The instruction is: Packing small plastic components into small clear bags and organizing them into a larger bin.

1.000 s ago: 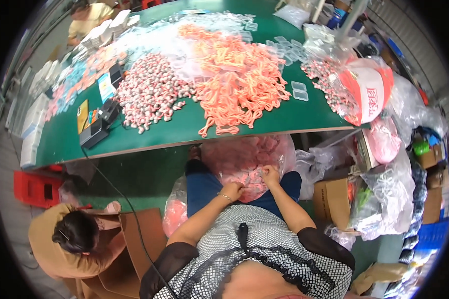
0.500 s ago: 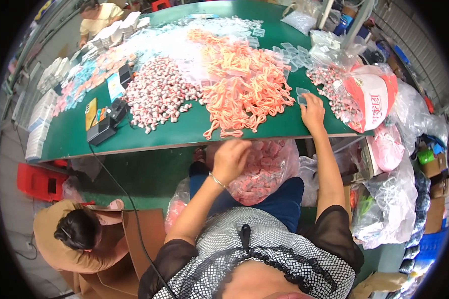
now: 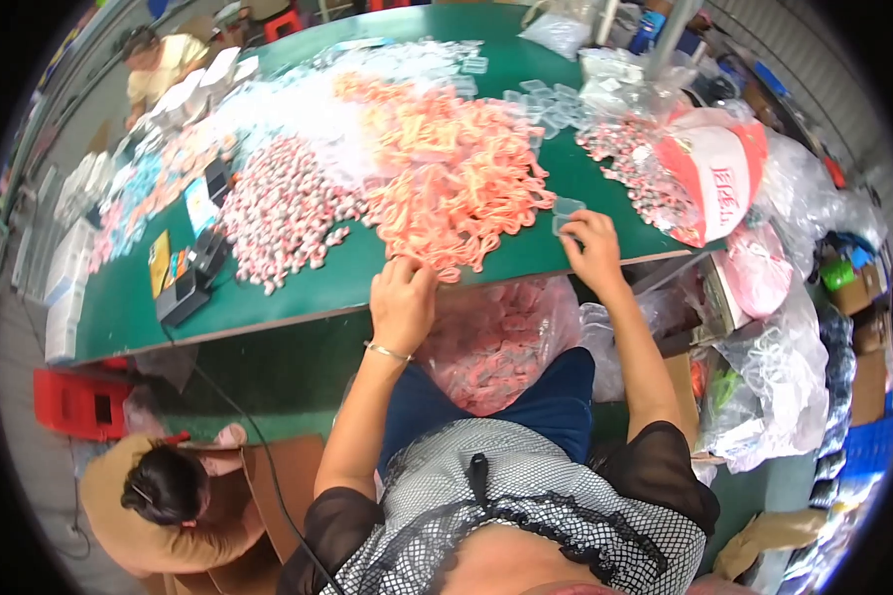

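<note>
At the front edge of the green table (image 3: 298,309), my left hand (image 3: 403,297) has its fingers bent and closed on the near end of a pile of looped orange cords (image 3: 456,188). One small cord bundle (image 3: 448,275) lies just right of those fingertips. My right hand (image 3: 593,250) rests farther right on the table, fingers bent and pinching the near side of a small clear plastic box (image 3: 566,208). Its fingertips partly cover that box.
Left of the cords lies a heap of small pink and grey pieces (image 3: 283,208). A red and white sack (image 3: 714,174) stands at the right among similar pieces. A black device (image 3: 182,299) trails a cable. Another person (image 3: 169,506) bends over a cardboard box (image 3: 283,486).
My left hand has moved left and forward, from in front of the table edge to the near end of the cords. My right hand stays by the clear box. The view has shifted slightly.
</note>
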Demonstrator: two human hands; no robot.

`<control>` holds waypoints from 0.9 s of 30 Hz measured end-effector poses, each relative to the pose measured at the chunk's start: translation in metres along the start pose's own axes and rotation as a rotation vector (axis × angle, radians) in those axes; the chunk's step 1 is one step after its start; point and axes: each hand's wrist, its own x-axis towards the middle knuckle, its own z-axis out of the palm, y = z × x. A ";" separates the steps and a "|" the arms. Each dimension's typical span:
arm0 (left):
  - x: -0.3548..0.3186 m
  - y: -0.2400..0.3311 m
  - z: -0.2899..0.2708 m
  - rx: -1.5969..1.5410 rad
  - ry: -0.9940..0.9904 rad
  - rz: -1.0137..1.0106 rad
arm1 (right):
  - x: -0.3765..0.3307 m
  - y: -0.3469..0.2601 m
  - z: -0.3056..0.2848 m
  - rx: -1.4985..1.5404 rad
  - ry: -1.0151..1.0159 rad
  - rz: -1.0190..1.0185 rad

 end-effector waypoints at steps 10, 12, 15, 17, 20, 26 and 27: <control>0.045 0.045 0.049 -0.065 0.025 0.117 | 0.034 0.043 -0.002 0.015 0.144 0.107; 0.049 0.046 0.057 0.019 0.000 0.104 | 0.053 0.061 0.004 -0.196 0.142 0.083; 0.045 0.040 0.083 0.091 -0.096 0.047 | 0.076 0.096 0.018 -0.631 0.009 0.059; 0.045 0.046 0.090 0.061 -0.097 0.023 | 0.077 0.126 0.023 -0.757 -0.088 0.129; 0.048 0.054 0.064 -0.010 0.034 0.064 | 0.073 0.139 0.016 -0.814 -0.201 0.209; 0.034 -0.005 0.009 -0.107 0.205 -0.080 | 0.071 0.128 0.022 -0.519 -0.113 0.047; 0.033 -0.024 -0.005 -0.027 0.257 -0.126 | 0.069 0.123 0.020 -0.321 -0.041 0.062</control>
